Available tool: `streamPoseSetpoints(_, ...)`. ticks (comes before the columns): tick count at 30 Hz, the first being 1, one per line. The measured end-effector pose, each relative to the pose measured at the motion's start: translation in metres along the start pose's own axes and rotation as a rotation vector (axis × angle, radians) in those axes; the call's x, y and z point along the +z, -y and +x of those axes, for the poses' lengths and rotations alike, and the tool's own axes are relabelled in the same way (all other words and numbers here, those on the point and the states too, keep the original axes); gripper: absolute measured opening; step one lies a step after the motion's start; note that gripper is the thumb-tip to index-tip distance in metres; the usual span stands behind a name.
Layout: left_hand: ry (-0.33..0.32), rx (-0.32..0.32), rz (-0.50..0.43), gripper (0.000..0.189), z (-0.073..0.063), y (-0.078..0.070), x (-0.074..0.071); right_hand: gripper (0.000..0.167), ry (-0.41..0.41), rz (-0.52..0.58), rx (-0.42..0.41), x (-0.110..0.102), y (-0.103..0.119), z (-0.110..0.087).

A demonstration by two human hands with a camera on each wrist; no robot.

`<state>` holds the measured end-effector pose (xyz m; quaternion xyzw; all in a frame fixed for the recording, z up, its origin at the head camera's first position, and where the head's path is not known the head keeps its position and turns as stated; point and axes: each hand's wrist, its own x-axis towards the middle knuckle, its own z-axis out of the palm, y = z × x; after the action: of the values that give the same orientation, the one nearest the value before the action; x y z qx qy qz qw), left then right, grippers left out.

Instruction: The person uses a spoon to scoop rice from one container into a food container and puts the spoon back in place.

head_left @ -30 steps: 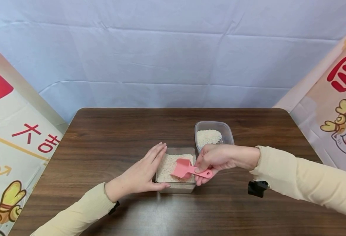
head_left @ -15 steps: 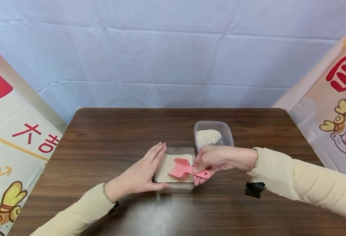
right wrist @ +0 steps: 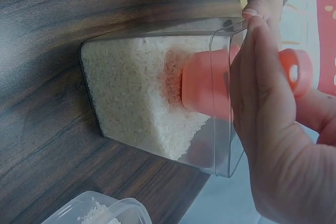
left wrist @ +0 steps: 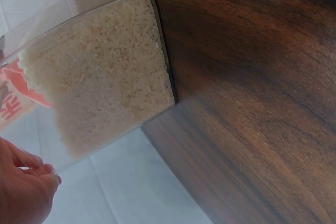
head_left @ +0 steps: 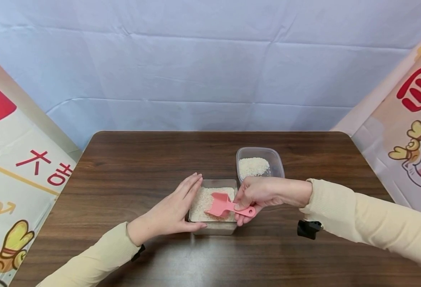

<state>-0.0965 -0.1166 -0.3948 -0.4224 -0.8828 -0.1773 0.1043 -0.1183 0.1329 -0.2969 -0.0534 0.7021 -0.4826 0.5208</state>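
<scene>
A clear box of rice stands on the table; its side walls show the grains in both wrist views. My left hand rests against the box's left side, fingers straight along the rim and thumb at the near edge. With my right hand I grip the handle of a pink scoop above the box's right wall. In the right wrist view the scoop's bowl sits inside the box, its lower end at the rice. The bowl's inside looks bare from above.
Behind the right hand stands a clear plastic tub with a small heap of rice. Both containers are on a dark wooden table. A pale cloth hangs behind, with printed banners at both sides.
The right hand and scoop have shifted very slightly left over the box since one second ago. My left hand, the box and the tub stay essentially in place.
</scene>
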Motion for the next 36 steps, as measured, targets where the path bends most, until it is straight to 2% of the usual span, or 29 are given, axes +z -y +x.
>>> streamPoseSetpoints(22, 0.019, -0.015, 0.002, 0.103, 0.0004, 0.0008, -0.0004, 0.024, -0.020, 0.009, -0.013, 0.0028, 0.0003, 0.0022)
streamPoseSetpoints(36, -0.001, 0.000, -0.005, 0.102, 0.0012, 0.0006, 0.0013, 0.022, -0.028, 0.011, -0.026, 0.0044, 0.0000, 0.0076)
